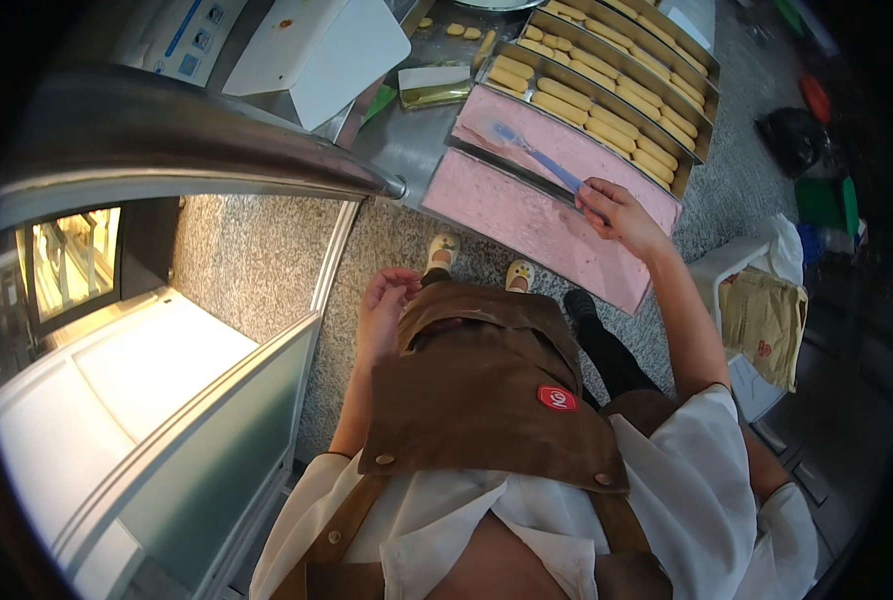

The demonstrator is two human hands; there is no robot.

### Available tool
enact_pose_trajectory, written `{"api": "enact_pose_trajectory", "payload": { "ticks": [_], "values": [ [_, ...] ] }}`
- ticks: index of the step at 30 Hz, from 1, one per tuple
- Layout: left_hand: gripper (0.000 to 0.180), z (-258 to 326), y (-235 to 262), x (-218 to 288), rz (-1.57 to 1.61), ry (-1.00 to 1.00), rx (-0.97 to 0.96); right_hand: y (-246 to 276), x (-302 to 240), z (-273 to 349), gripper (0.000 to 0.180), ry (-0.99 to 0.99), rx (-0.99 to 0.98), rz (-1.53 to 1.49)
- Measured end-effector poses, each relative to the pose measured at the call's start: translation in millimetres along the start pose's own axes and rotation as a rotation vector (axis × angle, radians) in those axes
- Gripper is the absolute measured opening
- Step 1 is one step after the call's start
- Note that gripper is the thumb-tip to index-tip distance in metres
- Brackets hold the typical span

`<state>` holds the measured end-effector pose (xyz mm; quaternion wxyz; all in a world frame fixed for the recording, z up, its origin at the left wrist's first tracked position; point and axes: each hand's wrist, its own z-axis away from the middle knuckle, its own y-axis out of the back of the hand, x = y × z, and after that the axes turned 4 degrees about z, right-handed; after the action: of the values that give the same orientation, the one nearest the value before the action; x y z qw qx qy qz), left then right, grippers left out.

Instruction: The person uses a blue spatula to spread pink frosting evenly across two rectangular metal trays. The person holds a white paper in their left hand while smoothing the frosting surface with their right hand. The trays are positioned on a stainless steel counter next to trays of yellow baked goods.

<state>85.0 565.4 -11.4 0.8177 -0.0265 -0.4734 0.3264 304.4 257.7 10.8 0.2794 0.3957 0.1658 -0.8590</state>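
My right hand (617,215) is closed round the handle of a blue spatula (547,165). The spatula's blade rests on the pink creamy surface of the farther long metal tray (482,108). A nearer tray (527,215) beside it is filled level with the same pink cream, smoother in places. Beyond them, several long metal tins hold rows of ladyfingers (607,125). Close to my brown apron (497,380), my left hand (382,300) hangs in the air with fingers loosely bent and nothing visible in them.
A metal tube (197,140) curves across the left, above a glass-sided cabinet (217,440). A white box (317,60) and a small clear pack (435,87) lie on the steel counter (387,150). A brown paper bag (762,320) hangs at the right, near another person's arm (765,465).
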Motion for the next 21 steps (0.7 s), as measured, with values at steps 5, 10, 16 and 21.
{"api": "enact_pose_trajectory", "payload": {
  "ticks": [5,10,16,21],
  "values": [
    [0.02,19,-12,-16,0.042,-0.04,0.087,16,-1,-15,0.025,-0.014,-0.092,-0.002],
    [0.02,29,-22,-27,0.071,-0.063,0.144,27,-13,-21,0.023,-0.03,-0.15,0.054],
    [0.019,36,-34,-38,0.102,-0.09,0.17,43,-13,-30,0.026,-0.051,-0.104,0.121],
    [0.019,41,-42,-45,0.108,-0.091,0.19,58,-10,-31,0.028,-0.023,-0.106,0.104]
  ]
}}
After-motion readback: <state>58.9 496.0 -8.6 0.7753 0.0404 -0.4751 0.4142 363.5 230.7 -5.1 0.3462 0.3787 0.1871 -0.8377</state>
